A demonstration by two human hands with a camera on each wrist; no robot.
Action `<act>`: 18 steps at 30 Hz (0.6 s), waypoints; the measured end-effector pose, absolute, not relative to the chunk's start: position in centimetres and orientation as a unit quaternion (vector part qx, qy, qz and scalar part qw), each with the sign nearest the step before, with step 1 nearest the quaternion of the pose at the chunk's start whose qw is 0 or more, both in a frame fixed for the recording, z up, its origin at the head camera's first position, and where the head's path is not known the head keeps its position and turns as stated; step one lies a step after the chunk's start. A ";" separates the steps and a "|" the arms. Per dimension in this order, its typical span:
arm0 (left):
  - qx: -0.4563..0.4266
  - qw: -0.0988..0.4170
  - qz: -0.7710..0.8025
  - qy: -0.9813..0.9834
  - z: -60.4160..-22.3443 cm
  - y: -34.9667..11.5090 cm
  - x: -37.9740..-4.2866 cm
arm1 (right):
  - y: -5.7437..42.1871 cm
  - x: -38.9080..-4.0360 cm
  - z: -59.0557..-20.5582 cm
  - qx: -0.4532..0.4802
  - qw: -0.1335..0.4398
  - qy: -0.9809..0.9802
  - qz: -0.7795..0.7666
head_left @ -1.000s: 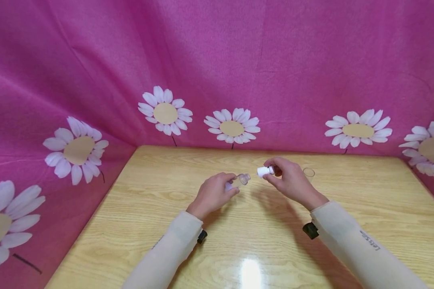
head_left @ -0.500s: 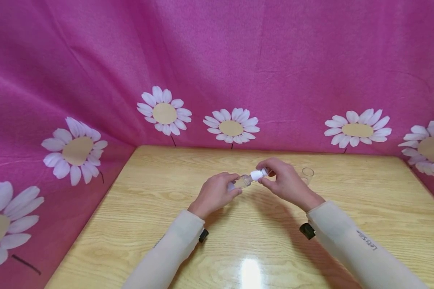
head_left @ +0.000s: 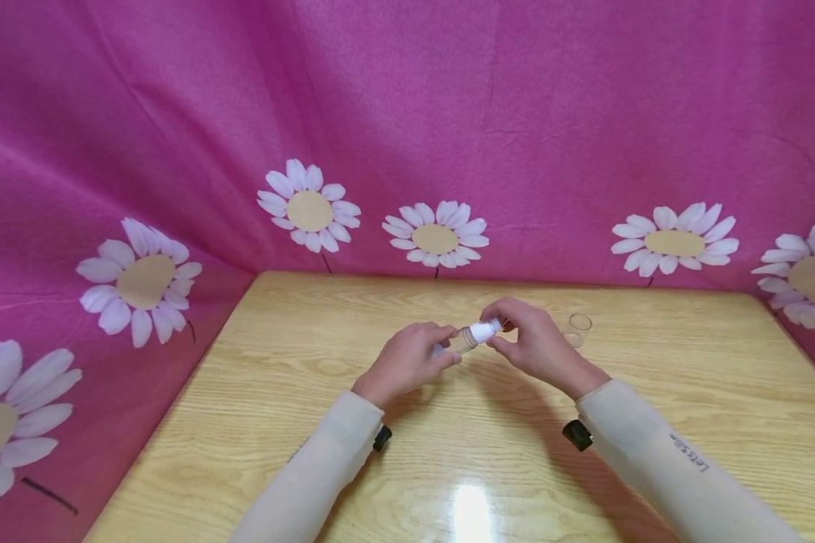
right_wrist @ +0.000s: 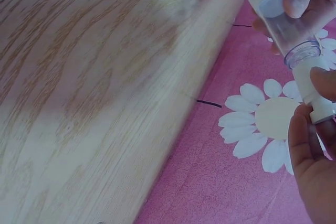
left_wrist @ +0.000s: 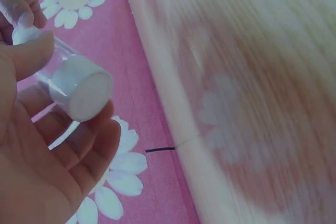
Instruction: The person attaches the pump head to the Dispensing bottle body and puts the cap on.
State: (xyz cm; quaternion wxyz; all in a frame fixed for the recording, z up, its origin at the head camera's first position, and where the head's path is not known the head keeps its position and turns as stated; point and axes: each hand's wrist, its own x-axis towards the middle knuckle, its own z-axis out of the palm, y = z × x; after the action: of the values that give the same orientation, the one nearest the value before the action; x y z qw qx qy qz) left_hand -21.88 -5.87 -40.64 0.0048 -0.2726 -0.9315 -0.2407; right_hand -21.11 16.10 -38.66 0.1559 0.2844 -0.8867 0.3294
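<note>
My left hand holds a small clear bottle with a white base, gripped between thumb and fingers. In the left wrist view its round white bottom faces the camera. Pinched in the fingertips of my right hand is a white pump-like top with a collar. This top sits on the bottle's open threaded neck, in line with it. Both pieces are tilted and held above the table. The right fingers hide the far end of the top.
On the wooden table, just beyond the right hand, lies a clear round cap. A pink cloth with white daisies hangs behind and to the left of the table.
My right hand has moved left and brought the white top from apart onto the bottle's neck. The left hand has shifted slightly right with the bottle.
</note>
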 end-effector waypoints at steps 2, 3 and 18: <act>-0.277 0.004 -0.244 -0.929 -40.6 -5.9 -22.0 | 16.2 -21.1 -38.6 0.284 0.155 -0.887 0.329; -0.277 0.003 -0.247 -0.929 -40.6 -5.9 -22.0 | 16.2 -21.1 -38.6 0.283 0.152 -0.888 0.330; -0.273 0.007 -0.249 -0.929 -40.9 -6.0 -22.1 | 16.2 -21.1 -39.0 0.279 0.146 -0.892 0.325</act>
State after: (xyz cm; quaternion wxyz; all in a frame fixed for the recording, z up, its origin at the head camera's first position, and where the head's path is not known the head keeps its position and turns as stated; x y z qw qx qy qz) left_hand -22.10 -6.02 -40.93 0.0070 -0.2731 -0.9292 -0.2490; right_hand -21.14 16.20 -39.00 0.1456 0.2787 -0.8919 0.3249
